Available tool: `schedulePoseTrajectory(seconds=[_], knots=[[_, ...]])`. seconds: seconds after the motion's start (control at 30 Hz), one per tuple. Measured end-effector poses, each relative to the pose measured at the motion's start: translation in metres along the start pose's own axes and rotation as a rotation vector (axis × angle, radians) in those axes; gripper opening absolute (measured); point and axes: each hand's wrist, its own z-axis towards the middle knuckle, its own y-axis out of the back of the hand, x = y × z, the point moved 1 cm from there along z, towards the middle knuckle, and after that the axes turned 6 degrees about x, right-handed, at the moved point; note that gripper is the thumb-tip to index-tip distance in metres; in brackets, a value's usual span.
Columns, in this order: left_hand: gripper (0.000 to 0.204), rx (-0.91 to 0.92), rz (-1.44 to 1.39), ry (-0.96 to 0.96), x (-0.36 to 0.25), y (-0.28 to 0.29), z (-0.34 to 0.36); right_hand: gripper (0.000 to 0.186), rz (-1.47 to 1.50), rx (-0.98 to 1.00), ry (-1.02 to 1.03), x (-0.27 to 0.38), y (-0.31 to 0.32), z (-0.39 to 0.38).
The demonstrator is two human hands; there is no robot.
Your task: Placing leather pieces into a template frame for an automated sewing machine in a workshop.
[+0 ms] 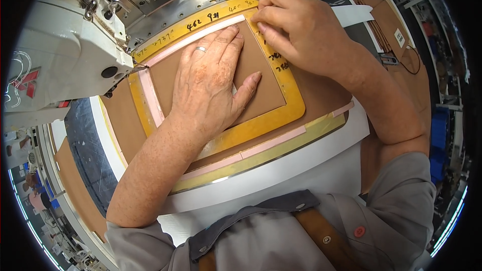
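Observation:
My left hand (208,78), with a ring on one finger, lies flat on the brown sheet (271,85) inside a yellow frame (246,134). Its fingertips reach the white strip (228,24) along the frame's far inner edge. At the frame's far right corner my right hand (301,30) is closed in a pinch, fingers curled toward the thumb. Whatever it pinches, if anything, is too small to make out. Another strip, pale pink (150,98), runs down the frame's left inner edge. Handwritten marks cover parts of the frame.
A sewing machine head (65,55) stands at the left, its needle area near the frame's left corner. Behind the frame is a metal plate (188,7) with screws. A yellowish board edged with pink strips (273,141) lies nearer me. Brown panels (389,30) are stacked at right.

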Motion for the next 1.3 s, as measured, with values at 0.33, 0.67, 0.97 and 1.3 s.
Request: schedulePoseTrajectory(seconds=[0.33,0.67,0.97,1.3], knots=[[0.058,0.04,0.016,0.005,0.002,-0.001,0.005,0.018,0.01,0.021,-0.002,0.004,-0.006,-0.002],[0.06,0.056,-0.022,-0.029,0.004,-0.001,0.008,0.01,-0.029,-0.128,0.02,-0.006,-0.015,-0.005],[0.058,-0.094,-0.03,-0.078,0.015,-0.005,0.001,0.026,0.063,0.022,-0.001,0.01,-0.009,0.003],[0.062,-0.161,-0.08,-0.066,0.031,-0.008,-0.021,0.028,0.086,0.083,0.007,0.039,-0.018,0.019]])
